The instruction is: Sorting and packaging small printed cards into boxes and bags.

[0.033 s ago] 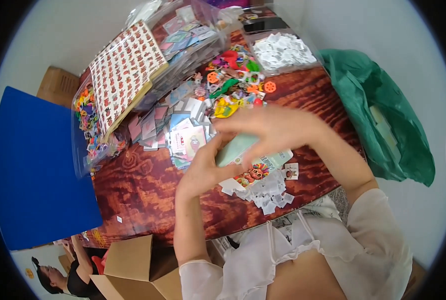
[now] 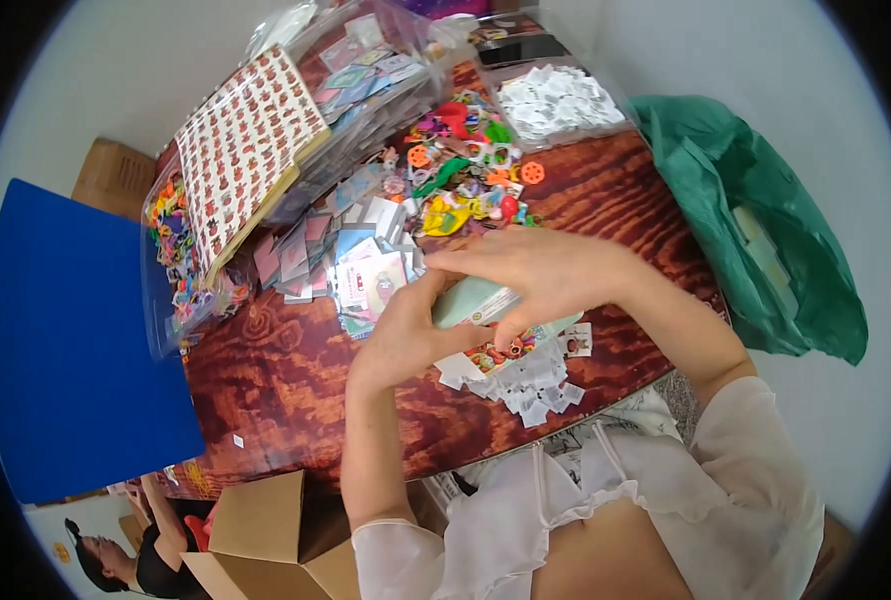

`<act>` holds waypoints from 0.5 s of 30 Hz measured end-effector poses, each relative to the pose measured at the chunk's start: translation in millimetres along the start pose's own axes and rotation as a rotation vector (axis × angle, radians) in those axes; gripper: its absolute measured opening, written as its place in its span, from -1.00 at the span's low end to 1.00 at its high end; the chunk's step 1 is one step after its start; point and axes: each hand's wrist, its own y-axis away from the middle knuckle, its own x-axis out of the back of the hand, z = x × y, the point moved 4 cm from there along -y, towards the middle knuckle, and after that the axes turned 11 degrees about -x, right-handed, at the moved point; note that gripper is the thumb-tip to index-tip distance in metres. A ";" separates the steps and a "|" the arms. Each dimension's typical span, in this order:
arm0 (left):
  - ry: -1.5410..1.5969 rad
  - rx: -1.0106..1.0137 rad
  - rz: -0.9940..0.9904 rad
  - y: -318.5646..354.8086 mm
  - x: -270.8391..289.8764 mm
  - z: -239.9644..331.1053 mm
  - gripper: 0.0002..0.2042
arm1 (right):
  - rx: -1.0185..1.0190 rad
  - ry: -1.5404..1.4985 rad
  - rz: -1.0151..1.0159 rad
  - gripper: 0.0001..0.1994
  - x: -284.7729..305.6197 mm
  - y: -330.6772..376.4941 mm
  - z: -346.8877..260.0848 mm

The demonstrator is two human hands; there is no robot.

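Note:
A pale green printed box with a colourful cartoon figure on it is between my hands, low over the table's front. Around its left end my left hand is curled, thumb along the near side. From the right, my right hand arches over the box, its thumb down at the front face and its fingers reaching toward my left fingers. Part of the box is hidden under both hands. Small white paper slips lie in a pile just in front of it, and a small picture card lies to its right.
Loose cards and a heap of colourful plastic trinkets lie beyond my hands. Behind are a tray of white slips, a patterned sheet and a bin of cards. A green bag hangs right; an open carton stands front left.
My right hand, blurred before, has shifted slightly down and its thumb now covers more of the box's front. My left hand stays almost in place.

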 end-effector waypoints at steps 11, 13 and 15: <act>0.152 -0.240 0.146 -18.9 -39.9 2.7 -0.52 | -0.615 -1.254 0.288 -0.30 -29.7 110.9 95.7; 0.210 -0.167 0.119 -13.5 -42.9 -17.1 -0.53 | -0.623 -1.404 0.516 -0.35 -26.9 117.2 122.6; 0.274 -0.029 0.111 -5.6 -47.6 -31.1 -0.55 | -0.609 -1.411 0.698 -0.20 -21.6 117.4 146.0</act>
